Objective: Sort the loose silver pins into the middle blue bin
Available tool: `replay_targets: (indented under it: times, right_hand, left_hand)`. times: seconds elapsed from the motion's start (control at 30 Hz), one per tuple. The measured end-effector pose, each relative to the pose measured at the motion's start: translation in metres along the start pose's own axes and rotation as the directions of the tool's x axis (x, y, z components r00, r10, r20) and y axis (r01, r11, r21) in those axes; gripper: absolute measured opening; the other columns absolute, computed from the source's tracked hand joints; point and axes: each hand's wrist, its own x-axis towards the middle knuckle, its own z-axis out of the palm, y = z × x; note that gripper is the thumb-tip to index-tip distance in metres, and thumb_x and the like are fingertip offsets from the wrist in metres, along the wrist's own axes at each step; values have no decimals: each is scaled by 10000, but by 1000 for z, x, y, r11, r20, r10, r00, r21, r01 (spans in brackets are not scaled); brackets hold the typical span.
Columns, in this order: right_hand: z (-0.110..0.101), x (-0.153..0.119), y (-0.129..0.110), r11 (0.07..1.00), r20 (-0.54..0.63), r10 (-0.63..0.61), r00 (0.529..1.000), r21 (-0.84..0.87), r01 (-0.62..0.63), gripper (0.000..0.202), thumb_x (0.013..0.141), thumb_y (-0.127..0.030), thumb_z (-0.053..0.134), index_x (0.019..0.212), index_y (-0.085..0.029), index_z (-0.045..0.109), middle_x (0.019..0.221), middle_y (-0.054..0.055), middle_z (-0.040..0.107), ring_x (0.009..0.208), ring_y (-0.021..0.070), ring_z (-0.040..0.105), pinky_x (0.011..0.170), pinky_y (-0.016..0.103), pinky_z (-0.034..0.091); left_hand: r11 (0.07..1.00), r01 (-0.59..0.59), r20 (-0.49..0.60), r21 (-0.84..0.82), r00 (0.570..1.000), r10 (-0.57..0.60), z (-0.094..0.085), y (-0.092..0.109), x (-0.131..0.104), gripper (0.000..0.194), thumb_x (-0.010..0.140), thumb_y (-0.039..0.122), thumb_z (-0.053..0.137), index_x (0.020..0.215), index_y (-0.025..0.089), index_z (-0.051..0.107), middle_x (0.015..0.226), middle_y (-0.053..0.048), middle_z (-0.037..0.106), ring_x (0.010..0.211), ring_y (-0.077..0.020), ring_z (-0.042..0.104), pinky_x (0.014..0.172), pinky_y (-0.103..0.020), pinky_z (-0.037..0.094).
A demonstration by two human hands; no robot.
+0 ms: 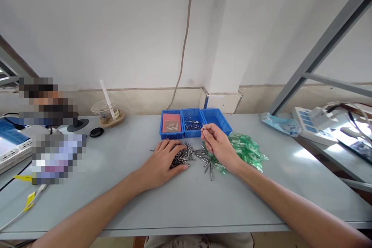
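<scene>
My left hand (164,162) lies over the left side of a pile of small metal pins (190,151), fingers spread and thumb stretched along the near edge. Part of the pile is hidden beneath it. My right hand (217,143) is closed in a pinch just in front of the blue bins, with the shiny tip of a small metal pin (203,126) showing at the fingertips. The middle blue bin (192,111) holds several loose metal pins. Under and beside my right forearm lies a heap of green plastic bags (247,149).
The left blue bin (171,135) holds a pinkish-red piece and small pale parts; the right blue bin (217,114) adjoins the middle one. A clear cup (104,108) with a white stick and a black round lid (96,132) stand left. Power strips (308,124) lie at the sides.
</scene>
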Motion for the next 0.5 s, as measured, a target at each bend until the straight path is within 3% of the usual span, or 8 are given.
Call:
replay_targets:
  times: [0.13,0.27,0.37,0.5]
  right_hand:
    - [0,-6,0,944,-18,-140,990,-303,128,195,1033,-446,601,1019,-261,542,759,-41,498,616,152,445,568,288,369]
    - [2,-10,-7,847,1,-263,965,-478,232,121,1033,-344,599,968,-245,575,884,3,560,690,165,481,640,311,395]
    - [2,-9,-8,868,-8,-252,968,-445,222,119,1020,-345,627,961,-247,595,932,12,592,710,166,486,646,311,396]
    - [-1,-3,-4,970,1,-103,995,-223,100,207,1009,-454,644,982,-250,620,874,-6,593,615,134,428,556,291,345]
  left_hand:
    - [1000,-11,-7,5,1000,11,1,0,0,519,1053,573,560,1486,290,521,1461,-95,559,1330,-318,505,1153,-544,416]
    - [1000,-21,-20,9,1000,21,0,0,-1,506,1053,558,568,1483,293,527,1453,-96,563,1313,-319,515,1143,-543,424]
    - [1000,-15,-14,8,1000,15,0,0,-1,502,1050,555,577,1478,299,529,1451,-90,563,1305,-318,515,1143,-544,425]
    - [1000,-11,-2,4,1000,11,1,-1,-1,505,1050,558,577,1480,298,521,1456,-86,559,1318,-314,505,1151,-545,416]
